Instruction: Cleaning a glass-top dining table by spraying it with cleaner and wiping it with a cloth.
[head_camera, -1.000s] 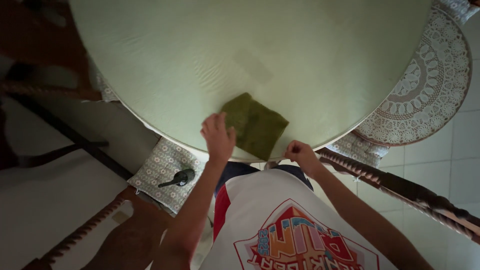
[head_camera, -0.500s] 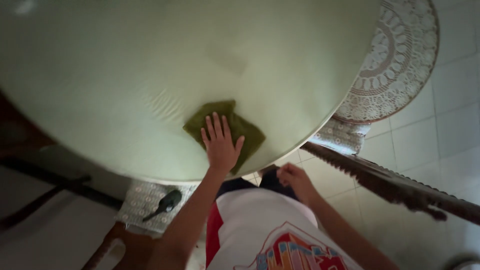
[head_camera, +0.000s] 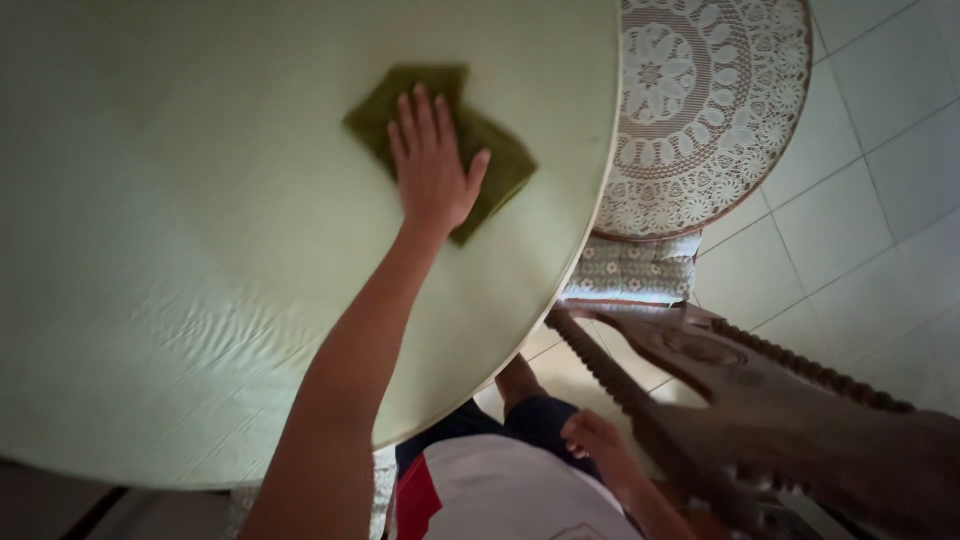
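Left hand (head_camera: 432, 170) lies palm-down, fingers (head_camera: 420, 115) spread flat, pinning the green cloth (head_camera: 500, 160) on the pale bench (head_camera: 200, 250) near its right edge. Right hand (head_camera: 592, 440) hangs low beside the wooden chair (head_camera: 760, 400), loosely curled, apparently empty.

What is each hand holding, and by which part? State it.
Left hand lies flat, palm down, on the middle of the folded olive-green cloth, pressing rather than gripping. Right hand holds nothing.

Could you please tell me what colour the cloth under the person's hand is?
The cloth under the left hand is dark olive green, seen in the head view.
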